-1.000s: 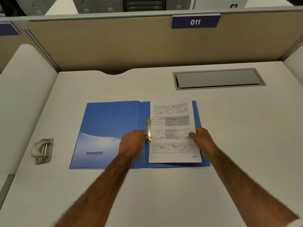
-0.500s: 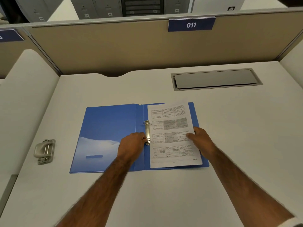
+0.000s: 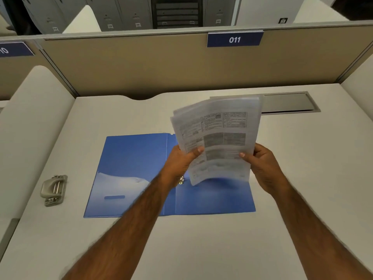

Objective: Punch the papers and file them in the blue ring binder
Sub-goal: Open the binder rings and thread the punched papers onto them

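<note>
- Head view: both hands hold a stack of papers (image 3: 220, 138) in the air above the open blue ring binder (image 3: 141, 168).
- Left hand (image 3: 179, 164): closed on the left edge of the stack, thumb across the printed face, remaining fingers hidden behind the sheets.
- Right hand (image 3: 262, 166): closed on the right edge of the stack, thumb tip on the printed face.
- Papers: raised clear of the binder and tilted, printed side toward the camera. The top edges are fanned slightly apart at the upper left. The print is blurred and cannot be read.
- Blue ring binder: lies flat and open on the desk (image 3: 201, 249), with the bare inside of the right cover showing below the stack.
- Ring mechanism (image 3: 181, 180): only a small metal part shows beside the left wrist, on the binder's spine. Whether the rings stand open or closed cannot be told.
- Hole punch (image 3: 54, 189): rests on the desk well to the left of the binder, apart from both hands.
- Cable hatch (image 3: 290, 103): set into the desk behind the stack, partly covered by the sheets.
- Partition (image 3: 141, 67): runs along the far edge of the desk and carries a blue label (image 3: 235, 39) reading 011.
</note>
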Motion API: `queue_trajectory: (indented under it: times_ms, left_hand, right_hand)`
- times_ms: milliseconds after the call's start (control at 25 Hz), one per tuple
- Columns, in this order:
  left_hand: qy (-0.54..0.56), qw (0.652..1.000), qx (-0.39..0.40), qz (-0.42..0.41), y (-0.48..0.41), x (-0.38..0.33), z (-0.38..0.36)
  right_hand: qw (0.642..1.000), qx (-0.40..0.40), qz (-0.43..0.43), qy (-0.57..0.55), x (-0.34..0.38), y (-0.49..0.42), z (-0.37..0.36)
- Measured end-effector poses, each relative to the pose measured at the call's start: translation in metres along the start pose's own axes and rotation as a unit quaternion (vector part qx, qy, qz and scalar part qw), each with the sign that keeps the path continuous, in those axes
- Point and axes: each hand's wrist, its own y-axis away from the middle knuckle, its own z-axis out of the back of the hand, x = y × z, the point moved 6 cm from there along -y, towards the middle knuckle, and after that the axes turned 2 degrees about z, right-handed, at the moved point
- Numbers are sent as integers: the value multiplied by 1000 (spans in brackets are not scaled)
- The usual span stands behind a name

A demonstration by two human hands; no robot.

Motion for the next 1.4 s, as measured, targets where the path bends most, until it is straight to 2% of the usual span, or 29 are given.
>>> queue_trajectory:
  times_ms: [120, 200, 320, 600, 800, 920, 1120, 1280, 1400]
  left_hand:
    - [-4, 998, -14, -56, 5, -12, -2]
    - [-18, 998, -31, -60, 10, -11, 2]
    - [-56, 997, -47, -36, 17, 3, 1]
    - [-59, 995, -78, -12, 14, 12, -8]
    - [7, 996, -87, 30, 4, 15, -9]
    - [26, 989, -121, 77, 3, 29, -3]
    - [-64, 969, -211, 115, 12, 60, 32]
    - [-163, 954, -248, 44, 18, 63, 57]
    - [-277, 932, -232, 7, 21, 67, 74]
  right_hand:
    - [999, -15, 43, 9, 15, 2, -4]
    - [998, -16, 50, 26, 16, 5, -6]
    - [998, -24, 29, 52, 6, 11, -10]
    - [996, -44, 17, 75, -7, 14, -19]
    - [988, -110, 18, 104, -12, 10, -9]
    - [983, -118, -29, 138, -27, 6, -3]
    - [972, -125, -127, 156, -71, 5, 2]
    - [966, -123, -153, 167, -86, 1, -2]
    - [966, -120, -155, 169, -88, -2, -9]
